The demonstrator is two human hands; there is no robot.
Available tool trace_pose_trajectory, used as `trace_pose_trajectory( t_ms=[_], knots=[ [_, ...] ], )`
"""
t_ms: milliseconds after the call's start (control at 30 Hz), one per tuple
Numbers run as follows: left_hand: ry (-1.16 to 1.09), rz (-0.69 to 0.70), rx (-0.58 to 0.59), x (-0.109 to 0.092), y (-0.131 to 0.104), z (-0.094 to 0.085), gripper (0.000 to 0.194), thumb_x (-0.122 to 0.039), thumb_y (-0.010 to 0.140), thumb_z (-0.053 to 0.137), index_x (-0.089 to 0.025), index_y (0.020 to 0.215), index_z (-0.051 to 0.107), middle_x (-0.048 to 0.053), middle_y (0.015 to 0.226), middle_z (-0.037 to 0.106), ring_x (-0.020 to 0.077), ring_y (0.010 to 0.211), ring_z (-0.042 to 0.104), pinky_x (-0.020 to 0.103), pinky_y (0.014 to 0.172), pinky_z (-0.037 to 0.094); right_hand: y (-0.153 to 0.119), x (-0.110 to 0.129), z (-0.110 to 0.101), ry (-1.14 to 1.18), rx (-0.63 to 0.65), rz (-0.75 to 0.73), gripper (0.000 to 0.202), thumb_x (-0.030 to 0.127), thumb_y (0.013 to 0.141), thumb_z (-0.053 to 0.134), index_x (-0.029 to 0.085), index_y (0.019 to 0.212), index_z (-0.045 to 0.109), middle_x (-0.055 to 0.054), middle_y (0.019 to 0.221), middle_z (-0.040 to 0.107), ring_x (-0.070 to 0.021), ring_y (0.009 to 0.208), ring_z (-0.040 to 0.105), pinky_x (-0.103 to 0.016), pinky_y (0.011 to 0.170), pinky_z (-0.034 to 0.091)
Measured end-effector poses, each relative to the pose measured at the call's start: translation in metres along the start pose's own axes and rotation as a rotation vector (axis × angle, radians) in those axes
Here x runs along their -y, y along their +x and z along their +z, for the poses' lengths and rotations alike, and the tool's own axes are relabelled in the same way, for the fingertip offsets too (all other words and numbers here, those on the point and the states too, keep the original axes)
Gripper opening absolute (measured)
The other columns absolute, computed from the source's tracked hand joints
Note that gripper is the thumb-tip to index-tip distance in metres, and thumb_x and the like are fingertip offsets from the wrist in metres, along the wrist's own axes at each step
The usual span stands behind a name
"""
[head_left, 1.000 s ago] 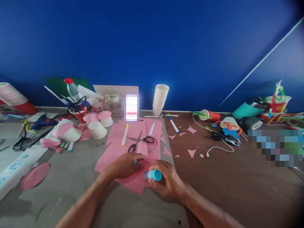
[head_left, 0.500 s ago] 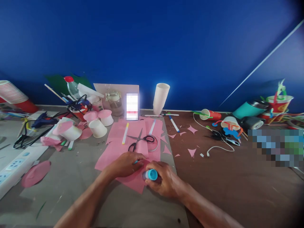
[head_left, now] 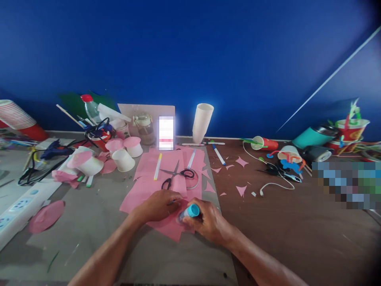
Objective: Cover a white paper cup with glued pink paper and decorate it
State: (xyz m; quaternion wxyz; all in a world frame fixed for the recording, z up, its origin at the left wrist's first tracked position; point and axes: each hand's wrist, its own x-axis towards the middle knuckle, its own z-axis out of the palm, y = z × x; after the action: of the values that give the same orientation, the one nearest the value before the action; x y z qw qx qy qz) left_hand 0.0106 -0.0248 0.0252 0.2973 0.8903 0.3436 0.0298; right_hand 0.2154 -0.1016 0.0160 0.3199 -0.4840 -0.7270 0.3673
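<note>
- Over the pink paper (head_left: 171,230), near the table's front edge, the glue stick (head_left: 193,210) is in the right hand (head_left: 212,224), fingers and thumb closed round its barrel.
- The left hand (head_left: 156,205) lies on the paper with fingers bent; whether it pinches anything, I cannot tell.
- The glue stick should be light and stiff, its smooth barrel perhaps a little slippery; the middle of the barrel seems the best hold.
- The paper looks thin and soft, likely to crease or tear, so flat fingers near its edge would suit it.
- The glue stick is short and round, with a bright blue, hollow-looking end tilted upward and a paler barrel; its lower end is unclear.
- The paper is plain pink, in overlapping pieces with angular edges, with scissors (head_left: 176,173) lying open on it.
</note>
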Motion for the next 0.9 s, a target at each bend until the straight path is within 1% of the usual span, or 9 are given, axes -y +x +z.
trace_pose_trajectory(
  t_ms=[33, 100, 267, 367, 500, 633, 767, 833, 900],
  knots=[
    [-0.001, -0.009, 0.008, 0.000, 0.000, 0.000, 0.028, -0.027, 0.101, 0.046, -0.022, 0.092, 0.072, 0.002, 0.098, 0.078, 0.0202, 0.088, 0.070, 0.027, 0.075, 0.044, 0.000, 0.000, 0.001, -0.015, -0.029, 0.030, 0.021, 0.029, 0.085, 0.067, 0.023, 0.074, 0.050, 0.005, 0.058, 0.056, -0.0117, 0.052, 0.048, -0.022, 0.053, 0.037],
    [-0.014, -0.023, 0.031, 0.001, 0.000, 0.001, 0.029, -0.030, 0.102, 0.043, -0.022, 0.093, 0.070, 0.003, 0.100, 0.078, 0.0207, 0.089, 0.069, 0.028, 0.074, 0.042, 0.000, -0.001, 0.005, -0.040, -0.059, 0.047, 0.029, 0.035, 0.086, 0.069, 0.023, 0.071, 0.047, 0.005, 0.056, 0.053, -0.0118, 0.052, 0.046, -0.023, 0.053, 0.036],
    [0.006, -0.025, 0.040, 0.003, 0.001, 0.001, 0.040, -0.036, 0.104, 0.035, -0.020, 0.079, 0.062, 0.004, 0.087, 0.074, 0.0199, 0.080, 0.064, 0.029, 0.070, 0.038, -0.003, 0.000, 0.012, -0.006, -0.065, 0.057, 0.027, 0.038, 0.086, 0.069, 0.023, 0.072, 0.050, 0.004, 0.058, 0.055, -0.0136, 0.053, 0.049, -0.024, 0.052, 0.039],
    [0.005, -0.032, 0.034, 0.000, 0.000, -0.001, 0.036, -0.029, 0.101, 0.037, -0.020, 0.072, 0.058, 0.004, 0.080, 0.070, 0.0187, 0.074, 0.060, 0.028, 0.067, 0.037, -0.003, 0.001, 0.005, 0.126, -0.091, 0.061, 0.028, 0.041, 0.087, 0.065, 0.022, 0.072, 0.052, 0.003, 0.060, 0.054, -0.0129, 0.055, 0.046, -0.023, 0.051, 0.039],
    [0.002, -0.040, 0.007, -0.004, 0.000, -0.004, 0.033, -0.024, 0.097, 0.040, -0.020, 0.067, 0.053, 0.003, 0.072, 0.065, 0.0180, 0.068, 0.057, 0.028, 0.066, 0.036, 0.001, -0.002, -0.013, 0.274, -0.240, 0.055, 0.037, 0.052, 0.088, 0.060, 0.019, 0.072, 0.056, 0.004, 0.059, 0.046, -0.0115, 0.054, 0.039, -0.024, 0.050, 0.036],
    [0.010, -0.078, 0.010, -0.005, 0.000, -0.005, 0.031, -0.023, 0.096, 0.041, -0.020, 0.069, 0.056, 0.005, 0.072, 0.067, 0.0192, 0.067, 0.058, 0.029, 0.064, 0.035, 0.002, -0.011, -0.025, 0.402, -0.336, 0.072, 0.043, 0.061, 0.083, 0.064, 0.019, 0.075, 0.062, 0.005, 0.058, 0.044, -0.0110, 0.052, 0.035, -0.025, 0.048, 0.031],
    [0.002, -0.084, 0.003, -0.005, -0.001, -0.004, 0.033, -0.027, 0.098, 0.041, -0.020, 0.074, 0.063, 0.006, 0.077, 0.071, 0.0206, 0.070, 0.062, 0.029, 0.065, 0.037, 0.001, -0.019, -0.030, 0.541, -0.380, 0.117, 0.042, 0.062, 0.079, 0.067, 0.020, 0.076, 0.062, 0.005, 0.057, 0.042, -0.0111, 0.051, 0.034, -0.024, 0.046, 0.029],
    [-0.012, -0.088, 0.005, -0.005, -0.001, -0.004, 0.033, -0.031, 0.099, 0.042, -0.020, 0.079, 0.066, 0.006, 0.081, 0.073, 0.0213, 0.073, 0.064, 0.029, 0.066, 0.038, 0.001, -0.019, -0.030, 0.530, -0.385, 0.121, 0.039, 0.058, 0.080, 0.066, 0.020, 0.078, 0.062, 0.005, 0.058, 0.042, -0.0110, 0.051, 0.034, -0.024, 0.047, 0.030],
    [-0.050, -0.077, -0.020, -0.005, -0.002, -0.004, 0.032, -0.035, 0.099, 0.045, -0.020, 0.085, 0.069, 0.006, 0.084, 0.074, 0.0219, 0.075, 0.066, 0.029, 0.067, 0.040, 0.001, -0.016, -0.028, 0.453, -0.351, 0.110, 0.033, 0.053, 0.082, 0.066, 0.020, 0.081, 0.061, 0.006, 0.059, 0.043, -0.0105, 0.051, 0.034, -0.023, 0.047, 0.031]
  ],
)
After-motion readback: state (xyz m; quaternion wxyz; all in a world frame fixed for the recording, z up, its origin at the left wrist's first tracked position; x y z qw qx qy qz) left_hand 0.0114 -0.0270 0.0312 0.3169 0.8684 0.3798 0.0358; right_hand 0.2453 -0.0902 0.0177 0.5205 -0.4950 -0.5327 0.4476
